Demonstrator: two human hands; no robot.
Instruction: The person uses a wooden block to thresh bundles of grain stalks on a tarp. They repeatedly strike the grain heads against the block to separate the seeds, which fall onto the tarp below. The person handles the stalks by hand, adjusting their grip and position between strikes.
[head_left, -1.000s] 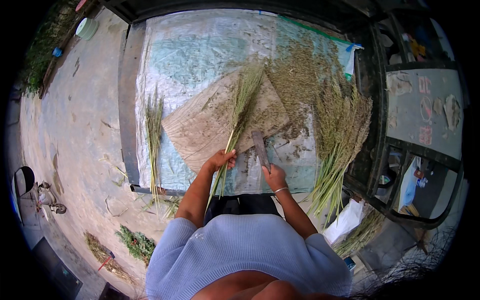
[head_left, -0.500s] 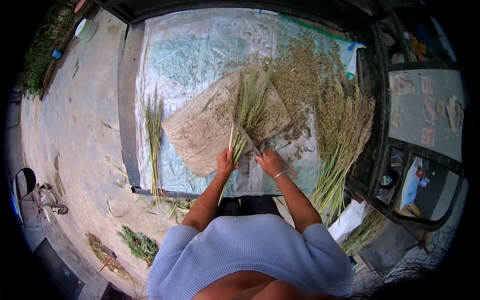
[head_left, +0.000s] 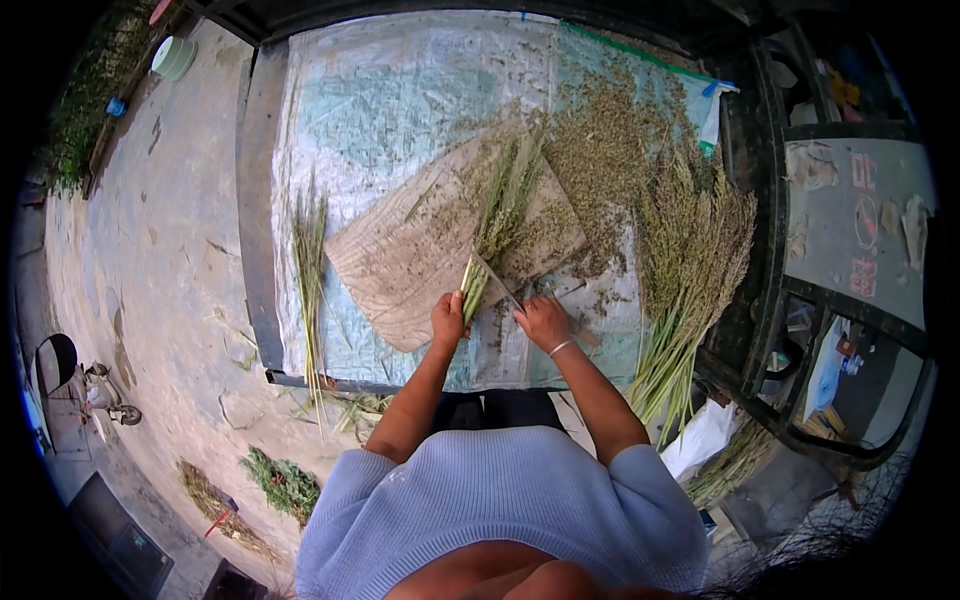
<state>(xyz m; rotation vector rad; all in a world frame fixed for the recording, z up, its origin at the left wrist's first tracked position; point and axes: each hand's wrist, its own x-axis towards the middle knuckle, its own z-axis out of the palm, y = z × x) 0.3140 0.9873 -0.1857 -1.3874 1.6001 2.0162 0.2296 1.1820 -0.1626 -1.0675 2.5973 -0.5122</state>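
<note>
My left hand [head_left: 449, 319] is closed round the lower stems of a small bunch of green seed-headed stalks [head_left: 503, 205]. Their heads lie across a brown wooden board [head_left: 385, 250]. In my right hand [head_left: 543, 322] is a knife [head_left: 507, 291] with a wooden handle; its narrow blade points up and left, its end against or just over the stems above my left hand. I cannot tell whether it cuts into them. Loose seeds and chaff [head_left: 600, 140] are scattered over the board and the woven plastic sheet [head_left: 400, 100] under it.
A large bundle of seed-headed stalks [head_left: 690, 270] lies on the right, its stems over the near edge. A thinner bundle [head_left: 309, 290] lies at the left edge. Dark metal framing [head_left: 745, 230] borders the right side. Cut greenery [head_left: 282, 484] lies on the floor at left.
The stems that stuck out below my left hand no longer show there. The held bunch and the knife blade have shifted slightly; both hands stay almost in place.
</note>
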